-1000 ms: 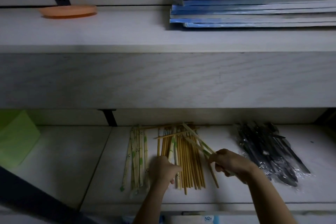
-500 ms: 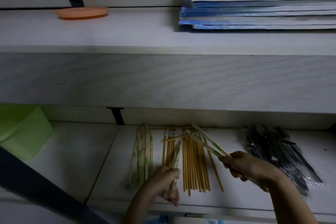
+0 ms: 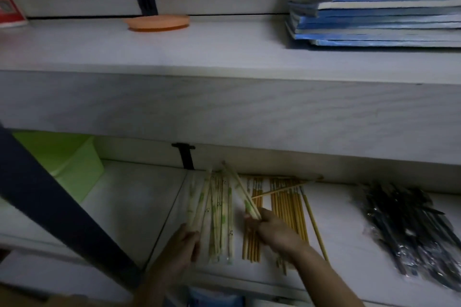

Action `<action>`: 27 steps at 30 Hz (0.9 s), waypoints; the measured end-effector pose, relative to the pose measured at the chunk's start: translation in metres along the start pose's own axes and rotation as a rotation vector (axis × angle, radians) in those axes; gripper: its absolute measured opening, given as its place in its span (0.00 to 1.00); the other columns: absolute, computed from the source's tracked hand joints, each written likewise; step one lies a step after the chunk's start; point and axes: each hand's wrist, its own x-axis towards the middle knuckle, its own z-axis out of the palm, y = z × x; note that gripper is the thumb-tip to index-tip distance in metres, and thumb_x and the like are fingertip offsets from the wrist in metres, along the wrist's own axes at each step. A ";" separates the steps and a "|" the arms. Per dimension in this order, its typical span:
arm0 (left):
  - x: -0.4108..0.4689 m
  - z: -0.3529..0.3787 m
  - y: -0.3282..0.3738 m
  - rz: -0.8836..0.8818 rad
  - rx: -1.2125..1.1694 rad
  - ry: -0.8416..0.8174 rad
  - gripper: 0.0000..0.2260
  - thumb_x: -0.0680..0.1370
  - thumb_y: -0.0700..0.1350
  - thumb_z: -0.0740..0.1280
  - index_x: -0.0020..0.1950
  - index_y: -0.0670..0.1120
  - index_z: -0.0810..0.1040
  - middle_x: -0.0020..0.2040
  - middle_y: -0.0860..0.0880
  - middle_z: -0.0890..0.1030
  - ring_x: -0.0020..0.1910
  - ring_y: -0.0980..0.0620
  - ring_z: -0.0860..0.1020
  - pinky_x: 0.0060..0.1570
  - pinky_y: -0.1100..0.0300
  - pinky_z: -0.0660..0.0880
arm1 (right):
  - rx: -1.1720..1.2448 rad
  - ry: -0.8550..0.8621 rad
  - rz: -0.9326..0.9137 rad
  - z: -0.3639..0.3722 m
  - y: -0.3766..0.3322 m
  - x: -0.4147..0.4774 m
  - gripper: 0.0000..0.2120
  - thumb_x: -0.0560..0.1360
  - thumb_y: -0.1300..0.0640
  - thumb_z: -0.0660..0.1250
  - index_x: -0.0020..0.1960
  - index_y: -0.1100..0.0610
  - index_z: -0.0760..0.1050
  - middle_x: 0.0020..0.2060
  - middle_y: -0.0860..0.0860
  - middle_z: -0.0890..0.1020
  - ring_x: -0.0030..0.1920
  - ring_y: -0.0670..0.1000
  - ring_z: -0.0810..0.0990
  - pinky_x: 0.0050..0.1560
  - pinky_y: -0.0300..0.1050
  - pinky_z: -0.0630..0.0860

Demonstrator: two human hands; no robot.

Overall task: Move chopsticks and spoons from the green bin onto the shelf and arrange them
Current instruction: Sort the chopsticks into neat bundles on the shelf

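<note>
Dim shelving is filling the view; the work is going on along the lower shelf [image 3: 124, 207], around the black bracket [image 3: 184, 156] on its back wall. Wrapped chopsticks [image 3: 217, 219] are lying in a loose row just right of the bracket, toward the front edge; bare yellow chopsticks [image 3: 287, 207] are lying further right of the bracket, with one crosswise stick [image 3: 282, 190] slanting over their far ends; black spoons [image 3: 411, 232] in clear wrap are lying far right of the bracket; the green bin [image 3: 64, 157] is sitting well left of it, its inside not showing. The right grip [image 3: 272, 229] is pinching a held pair [image 3: 239, 189] of wrapped chopsticks by the near ends, the far ends tilting back toward the bracket; the left grip [image 3: 182, 249] is lying against the near ends of the wrapped row's left edge, fingers curled, though I cannot tell whether it is clasping any or only steadying them. The step in hand is looking like arranging: wrapped ones are being sorted away from the bare ones. The next move is likely calling for swinging the held pair parallel to the wrapped row, laying it against that row's right edge and letting go; the crosswise stick is also wanting straightening.
</note>
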 end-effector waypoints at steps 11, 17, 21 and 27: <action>0.054 0.048 0.014 0.194 0.492 0.366 0.14 0.78 0.41 0.60 0.62 0.37 0.70 0.61 0.40 0.74 0.62 0.45 0.71 0.58 0.60 0.68 | -0.352 0.309 0.029 0.072 0.022 0.072 0.15 0.79 0.62 0.55 0.64 0.61 0.68 0.62 0.58 0.72 0.59 0.57 0.75 0.58 0.46 0.73; 0.050 0.044 0.016 0.205 0.263 0.281 0.07 0.80 0.41 0.60 0.51 0.38 0.73 0.45 0.43 0.77 0.39 0.52 0.74 0.30 0.71 0.67 | -0.298 0.320 0.064 0.093 0.019 0.080 0.14 0.79 0.55 0.55 0.59 0.61 0.73 0.55 0.57 0.78 0.53 0.55 0.80 0.53 0.45 0.77; 0.066 0.033 0.015 0.123 0.108 0.182 0.11 0.80 0.42 0.60 0.49 0.34 0.76 0.34 0.47 0.75 0.32 0.53 0.73 0.28 0.70 0.69 | -0.256 0.281 0.104 0.098 0.013 0.089 0.17 0.79 0.52 0.55 0.56 0.62 0.76 0.53 0.58 0.81 0.52 0.56 0.81 0.48 0.44 0.77; 0.076 0.030 0.019 -0.026 -0.098 0.058 0.15 0.81 0.44 0.57 0.56 0.34 0.77 0.41 0.42 0.79 0.41 0.45 0.77 0.36 0.60 0.71 | -0.262 0.275 0.160 0.102 0.008 0.101 0.19 0.78 0.50 0.56 0.60 0.63 0.73 0.57 0.59 0.79 0.55 0.57 0.79 0.54 0.47 0.76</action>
